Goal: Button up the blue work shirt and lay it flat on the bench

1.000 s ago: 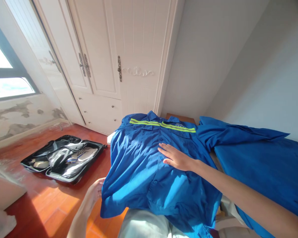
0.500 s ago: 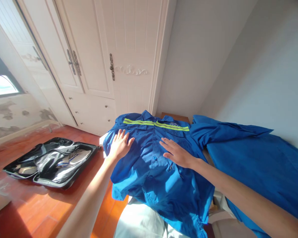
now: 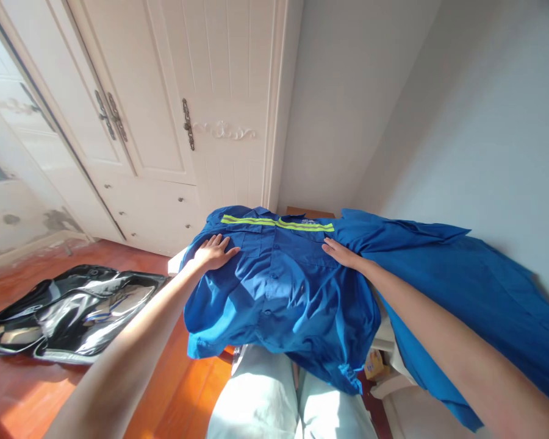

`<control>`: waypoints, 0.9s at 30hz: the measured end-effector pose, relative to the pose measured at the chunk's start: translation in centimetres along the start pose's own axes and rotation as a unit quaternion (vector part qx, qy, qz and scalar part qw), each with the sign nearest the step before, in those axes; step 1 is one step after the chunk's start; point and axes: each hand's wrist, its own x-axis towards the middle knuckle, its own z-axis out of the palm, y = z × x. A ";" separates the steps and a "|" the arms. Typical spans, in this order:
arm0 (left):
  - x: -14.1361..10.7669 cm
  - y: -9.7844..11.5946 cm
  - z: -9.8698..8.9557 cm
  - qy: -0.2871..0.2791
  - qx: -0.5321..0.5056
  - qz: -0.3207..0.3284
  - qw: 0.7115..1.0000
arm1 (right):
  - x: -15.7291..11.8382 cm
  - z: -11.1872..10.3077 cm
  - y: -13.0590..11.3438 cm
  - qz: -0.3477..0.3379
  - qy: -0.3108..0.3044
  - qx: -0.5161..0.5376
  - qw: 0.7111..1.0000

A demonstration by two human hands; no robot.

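Note:
A blue button-up shirt [image 3: 274, 292] with a yellow-green reflective stripe [image 3: 302, 225] across its chest lies spread out in front of me, its collar away from me and its lower edge hanging above my legs. My left hand [image 3: 214, 252] rests on the chest at the left side, fingers spread and holding nothing. Toward the right side of the chest, just below the stripe, my right hand [image 3: 341, 252] lies on the cloth with its fingers extended. One sleeve reaches right, over another blue cloth [image 3: 476, 305].
An open black suitcase [image 3: 73, 311] with items inside lies on the reddish floor [image 3: 187, 396] at left. A white wardrobe [image 3: 155, 122] stands behind, and a grey wall [image 3: 485, 134] rises at right. My light trousers [image 3: 256, 390] show below the shirt.
My right hand has moved outward and up to the right side of the chest. My left hand has shifted slightly outward. The shirt's lower edge is drawn up, and the view has turned right.

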 end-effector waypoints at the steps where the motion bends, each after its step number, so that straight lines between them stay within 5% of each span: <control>1: 0.6 0.2 0.0 -0.004 -0.003 0.000 1.000 | 0.4 0.0 0.1 0.006 0.006 -0.004 1.000; 12: 3.3 0.4 0.6 0.048 -0.037 0.025 0.998 | 2.0 -0.9 -0.4 0.024 0.019 -0.057 0.998; 19: -0.6 2.8 -0.6 0.158 -0.056 0.109 0.980 | -1.1 0.9 -6.9 -0.082 0.032 -0.071 0.994; 23: -2.9 4.5 0.5 0.121 -0.044 0.211 0.969 | -4.9 2.1 -11.8 -0.250 -0.046 -0.073 0.964; 27: -3.1 4.6 2.2 0.058 -0.031 0.158 0.985 | -7.7 1.8 -12.8 -0.289 -0.172 -0.092 0.937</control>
